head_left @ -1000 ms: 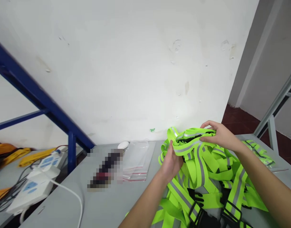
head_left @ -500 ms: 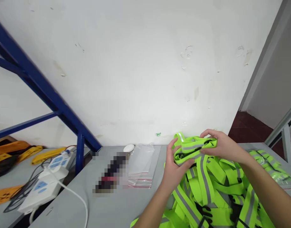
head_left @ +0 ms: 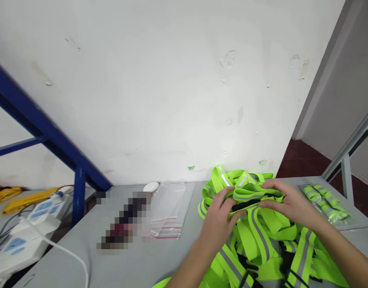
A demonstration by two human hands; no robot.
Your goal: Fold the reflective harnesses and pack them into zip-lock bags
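A folded neon-green strap bundle with grey reflective stripes and black parts is held between both hands above a tangled pile of similar straps. My left hand grips its left end, fingers curled over it and thumb below. At the right end, my right hand pinches the folded layers between thumb and fingers. More looped straps lie behind the bundle, against the wall.
Clear zip bags and a white round object lie on the grey table, beside a pixelated item. A bagged strap set sits at right. Power strips, cables, yellow straps and a blue frame stand left.
The view has shifted, so the surroundings appear further left. The held bundle is now stretched flatter and sits slightly lower, and more loops show behind it.
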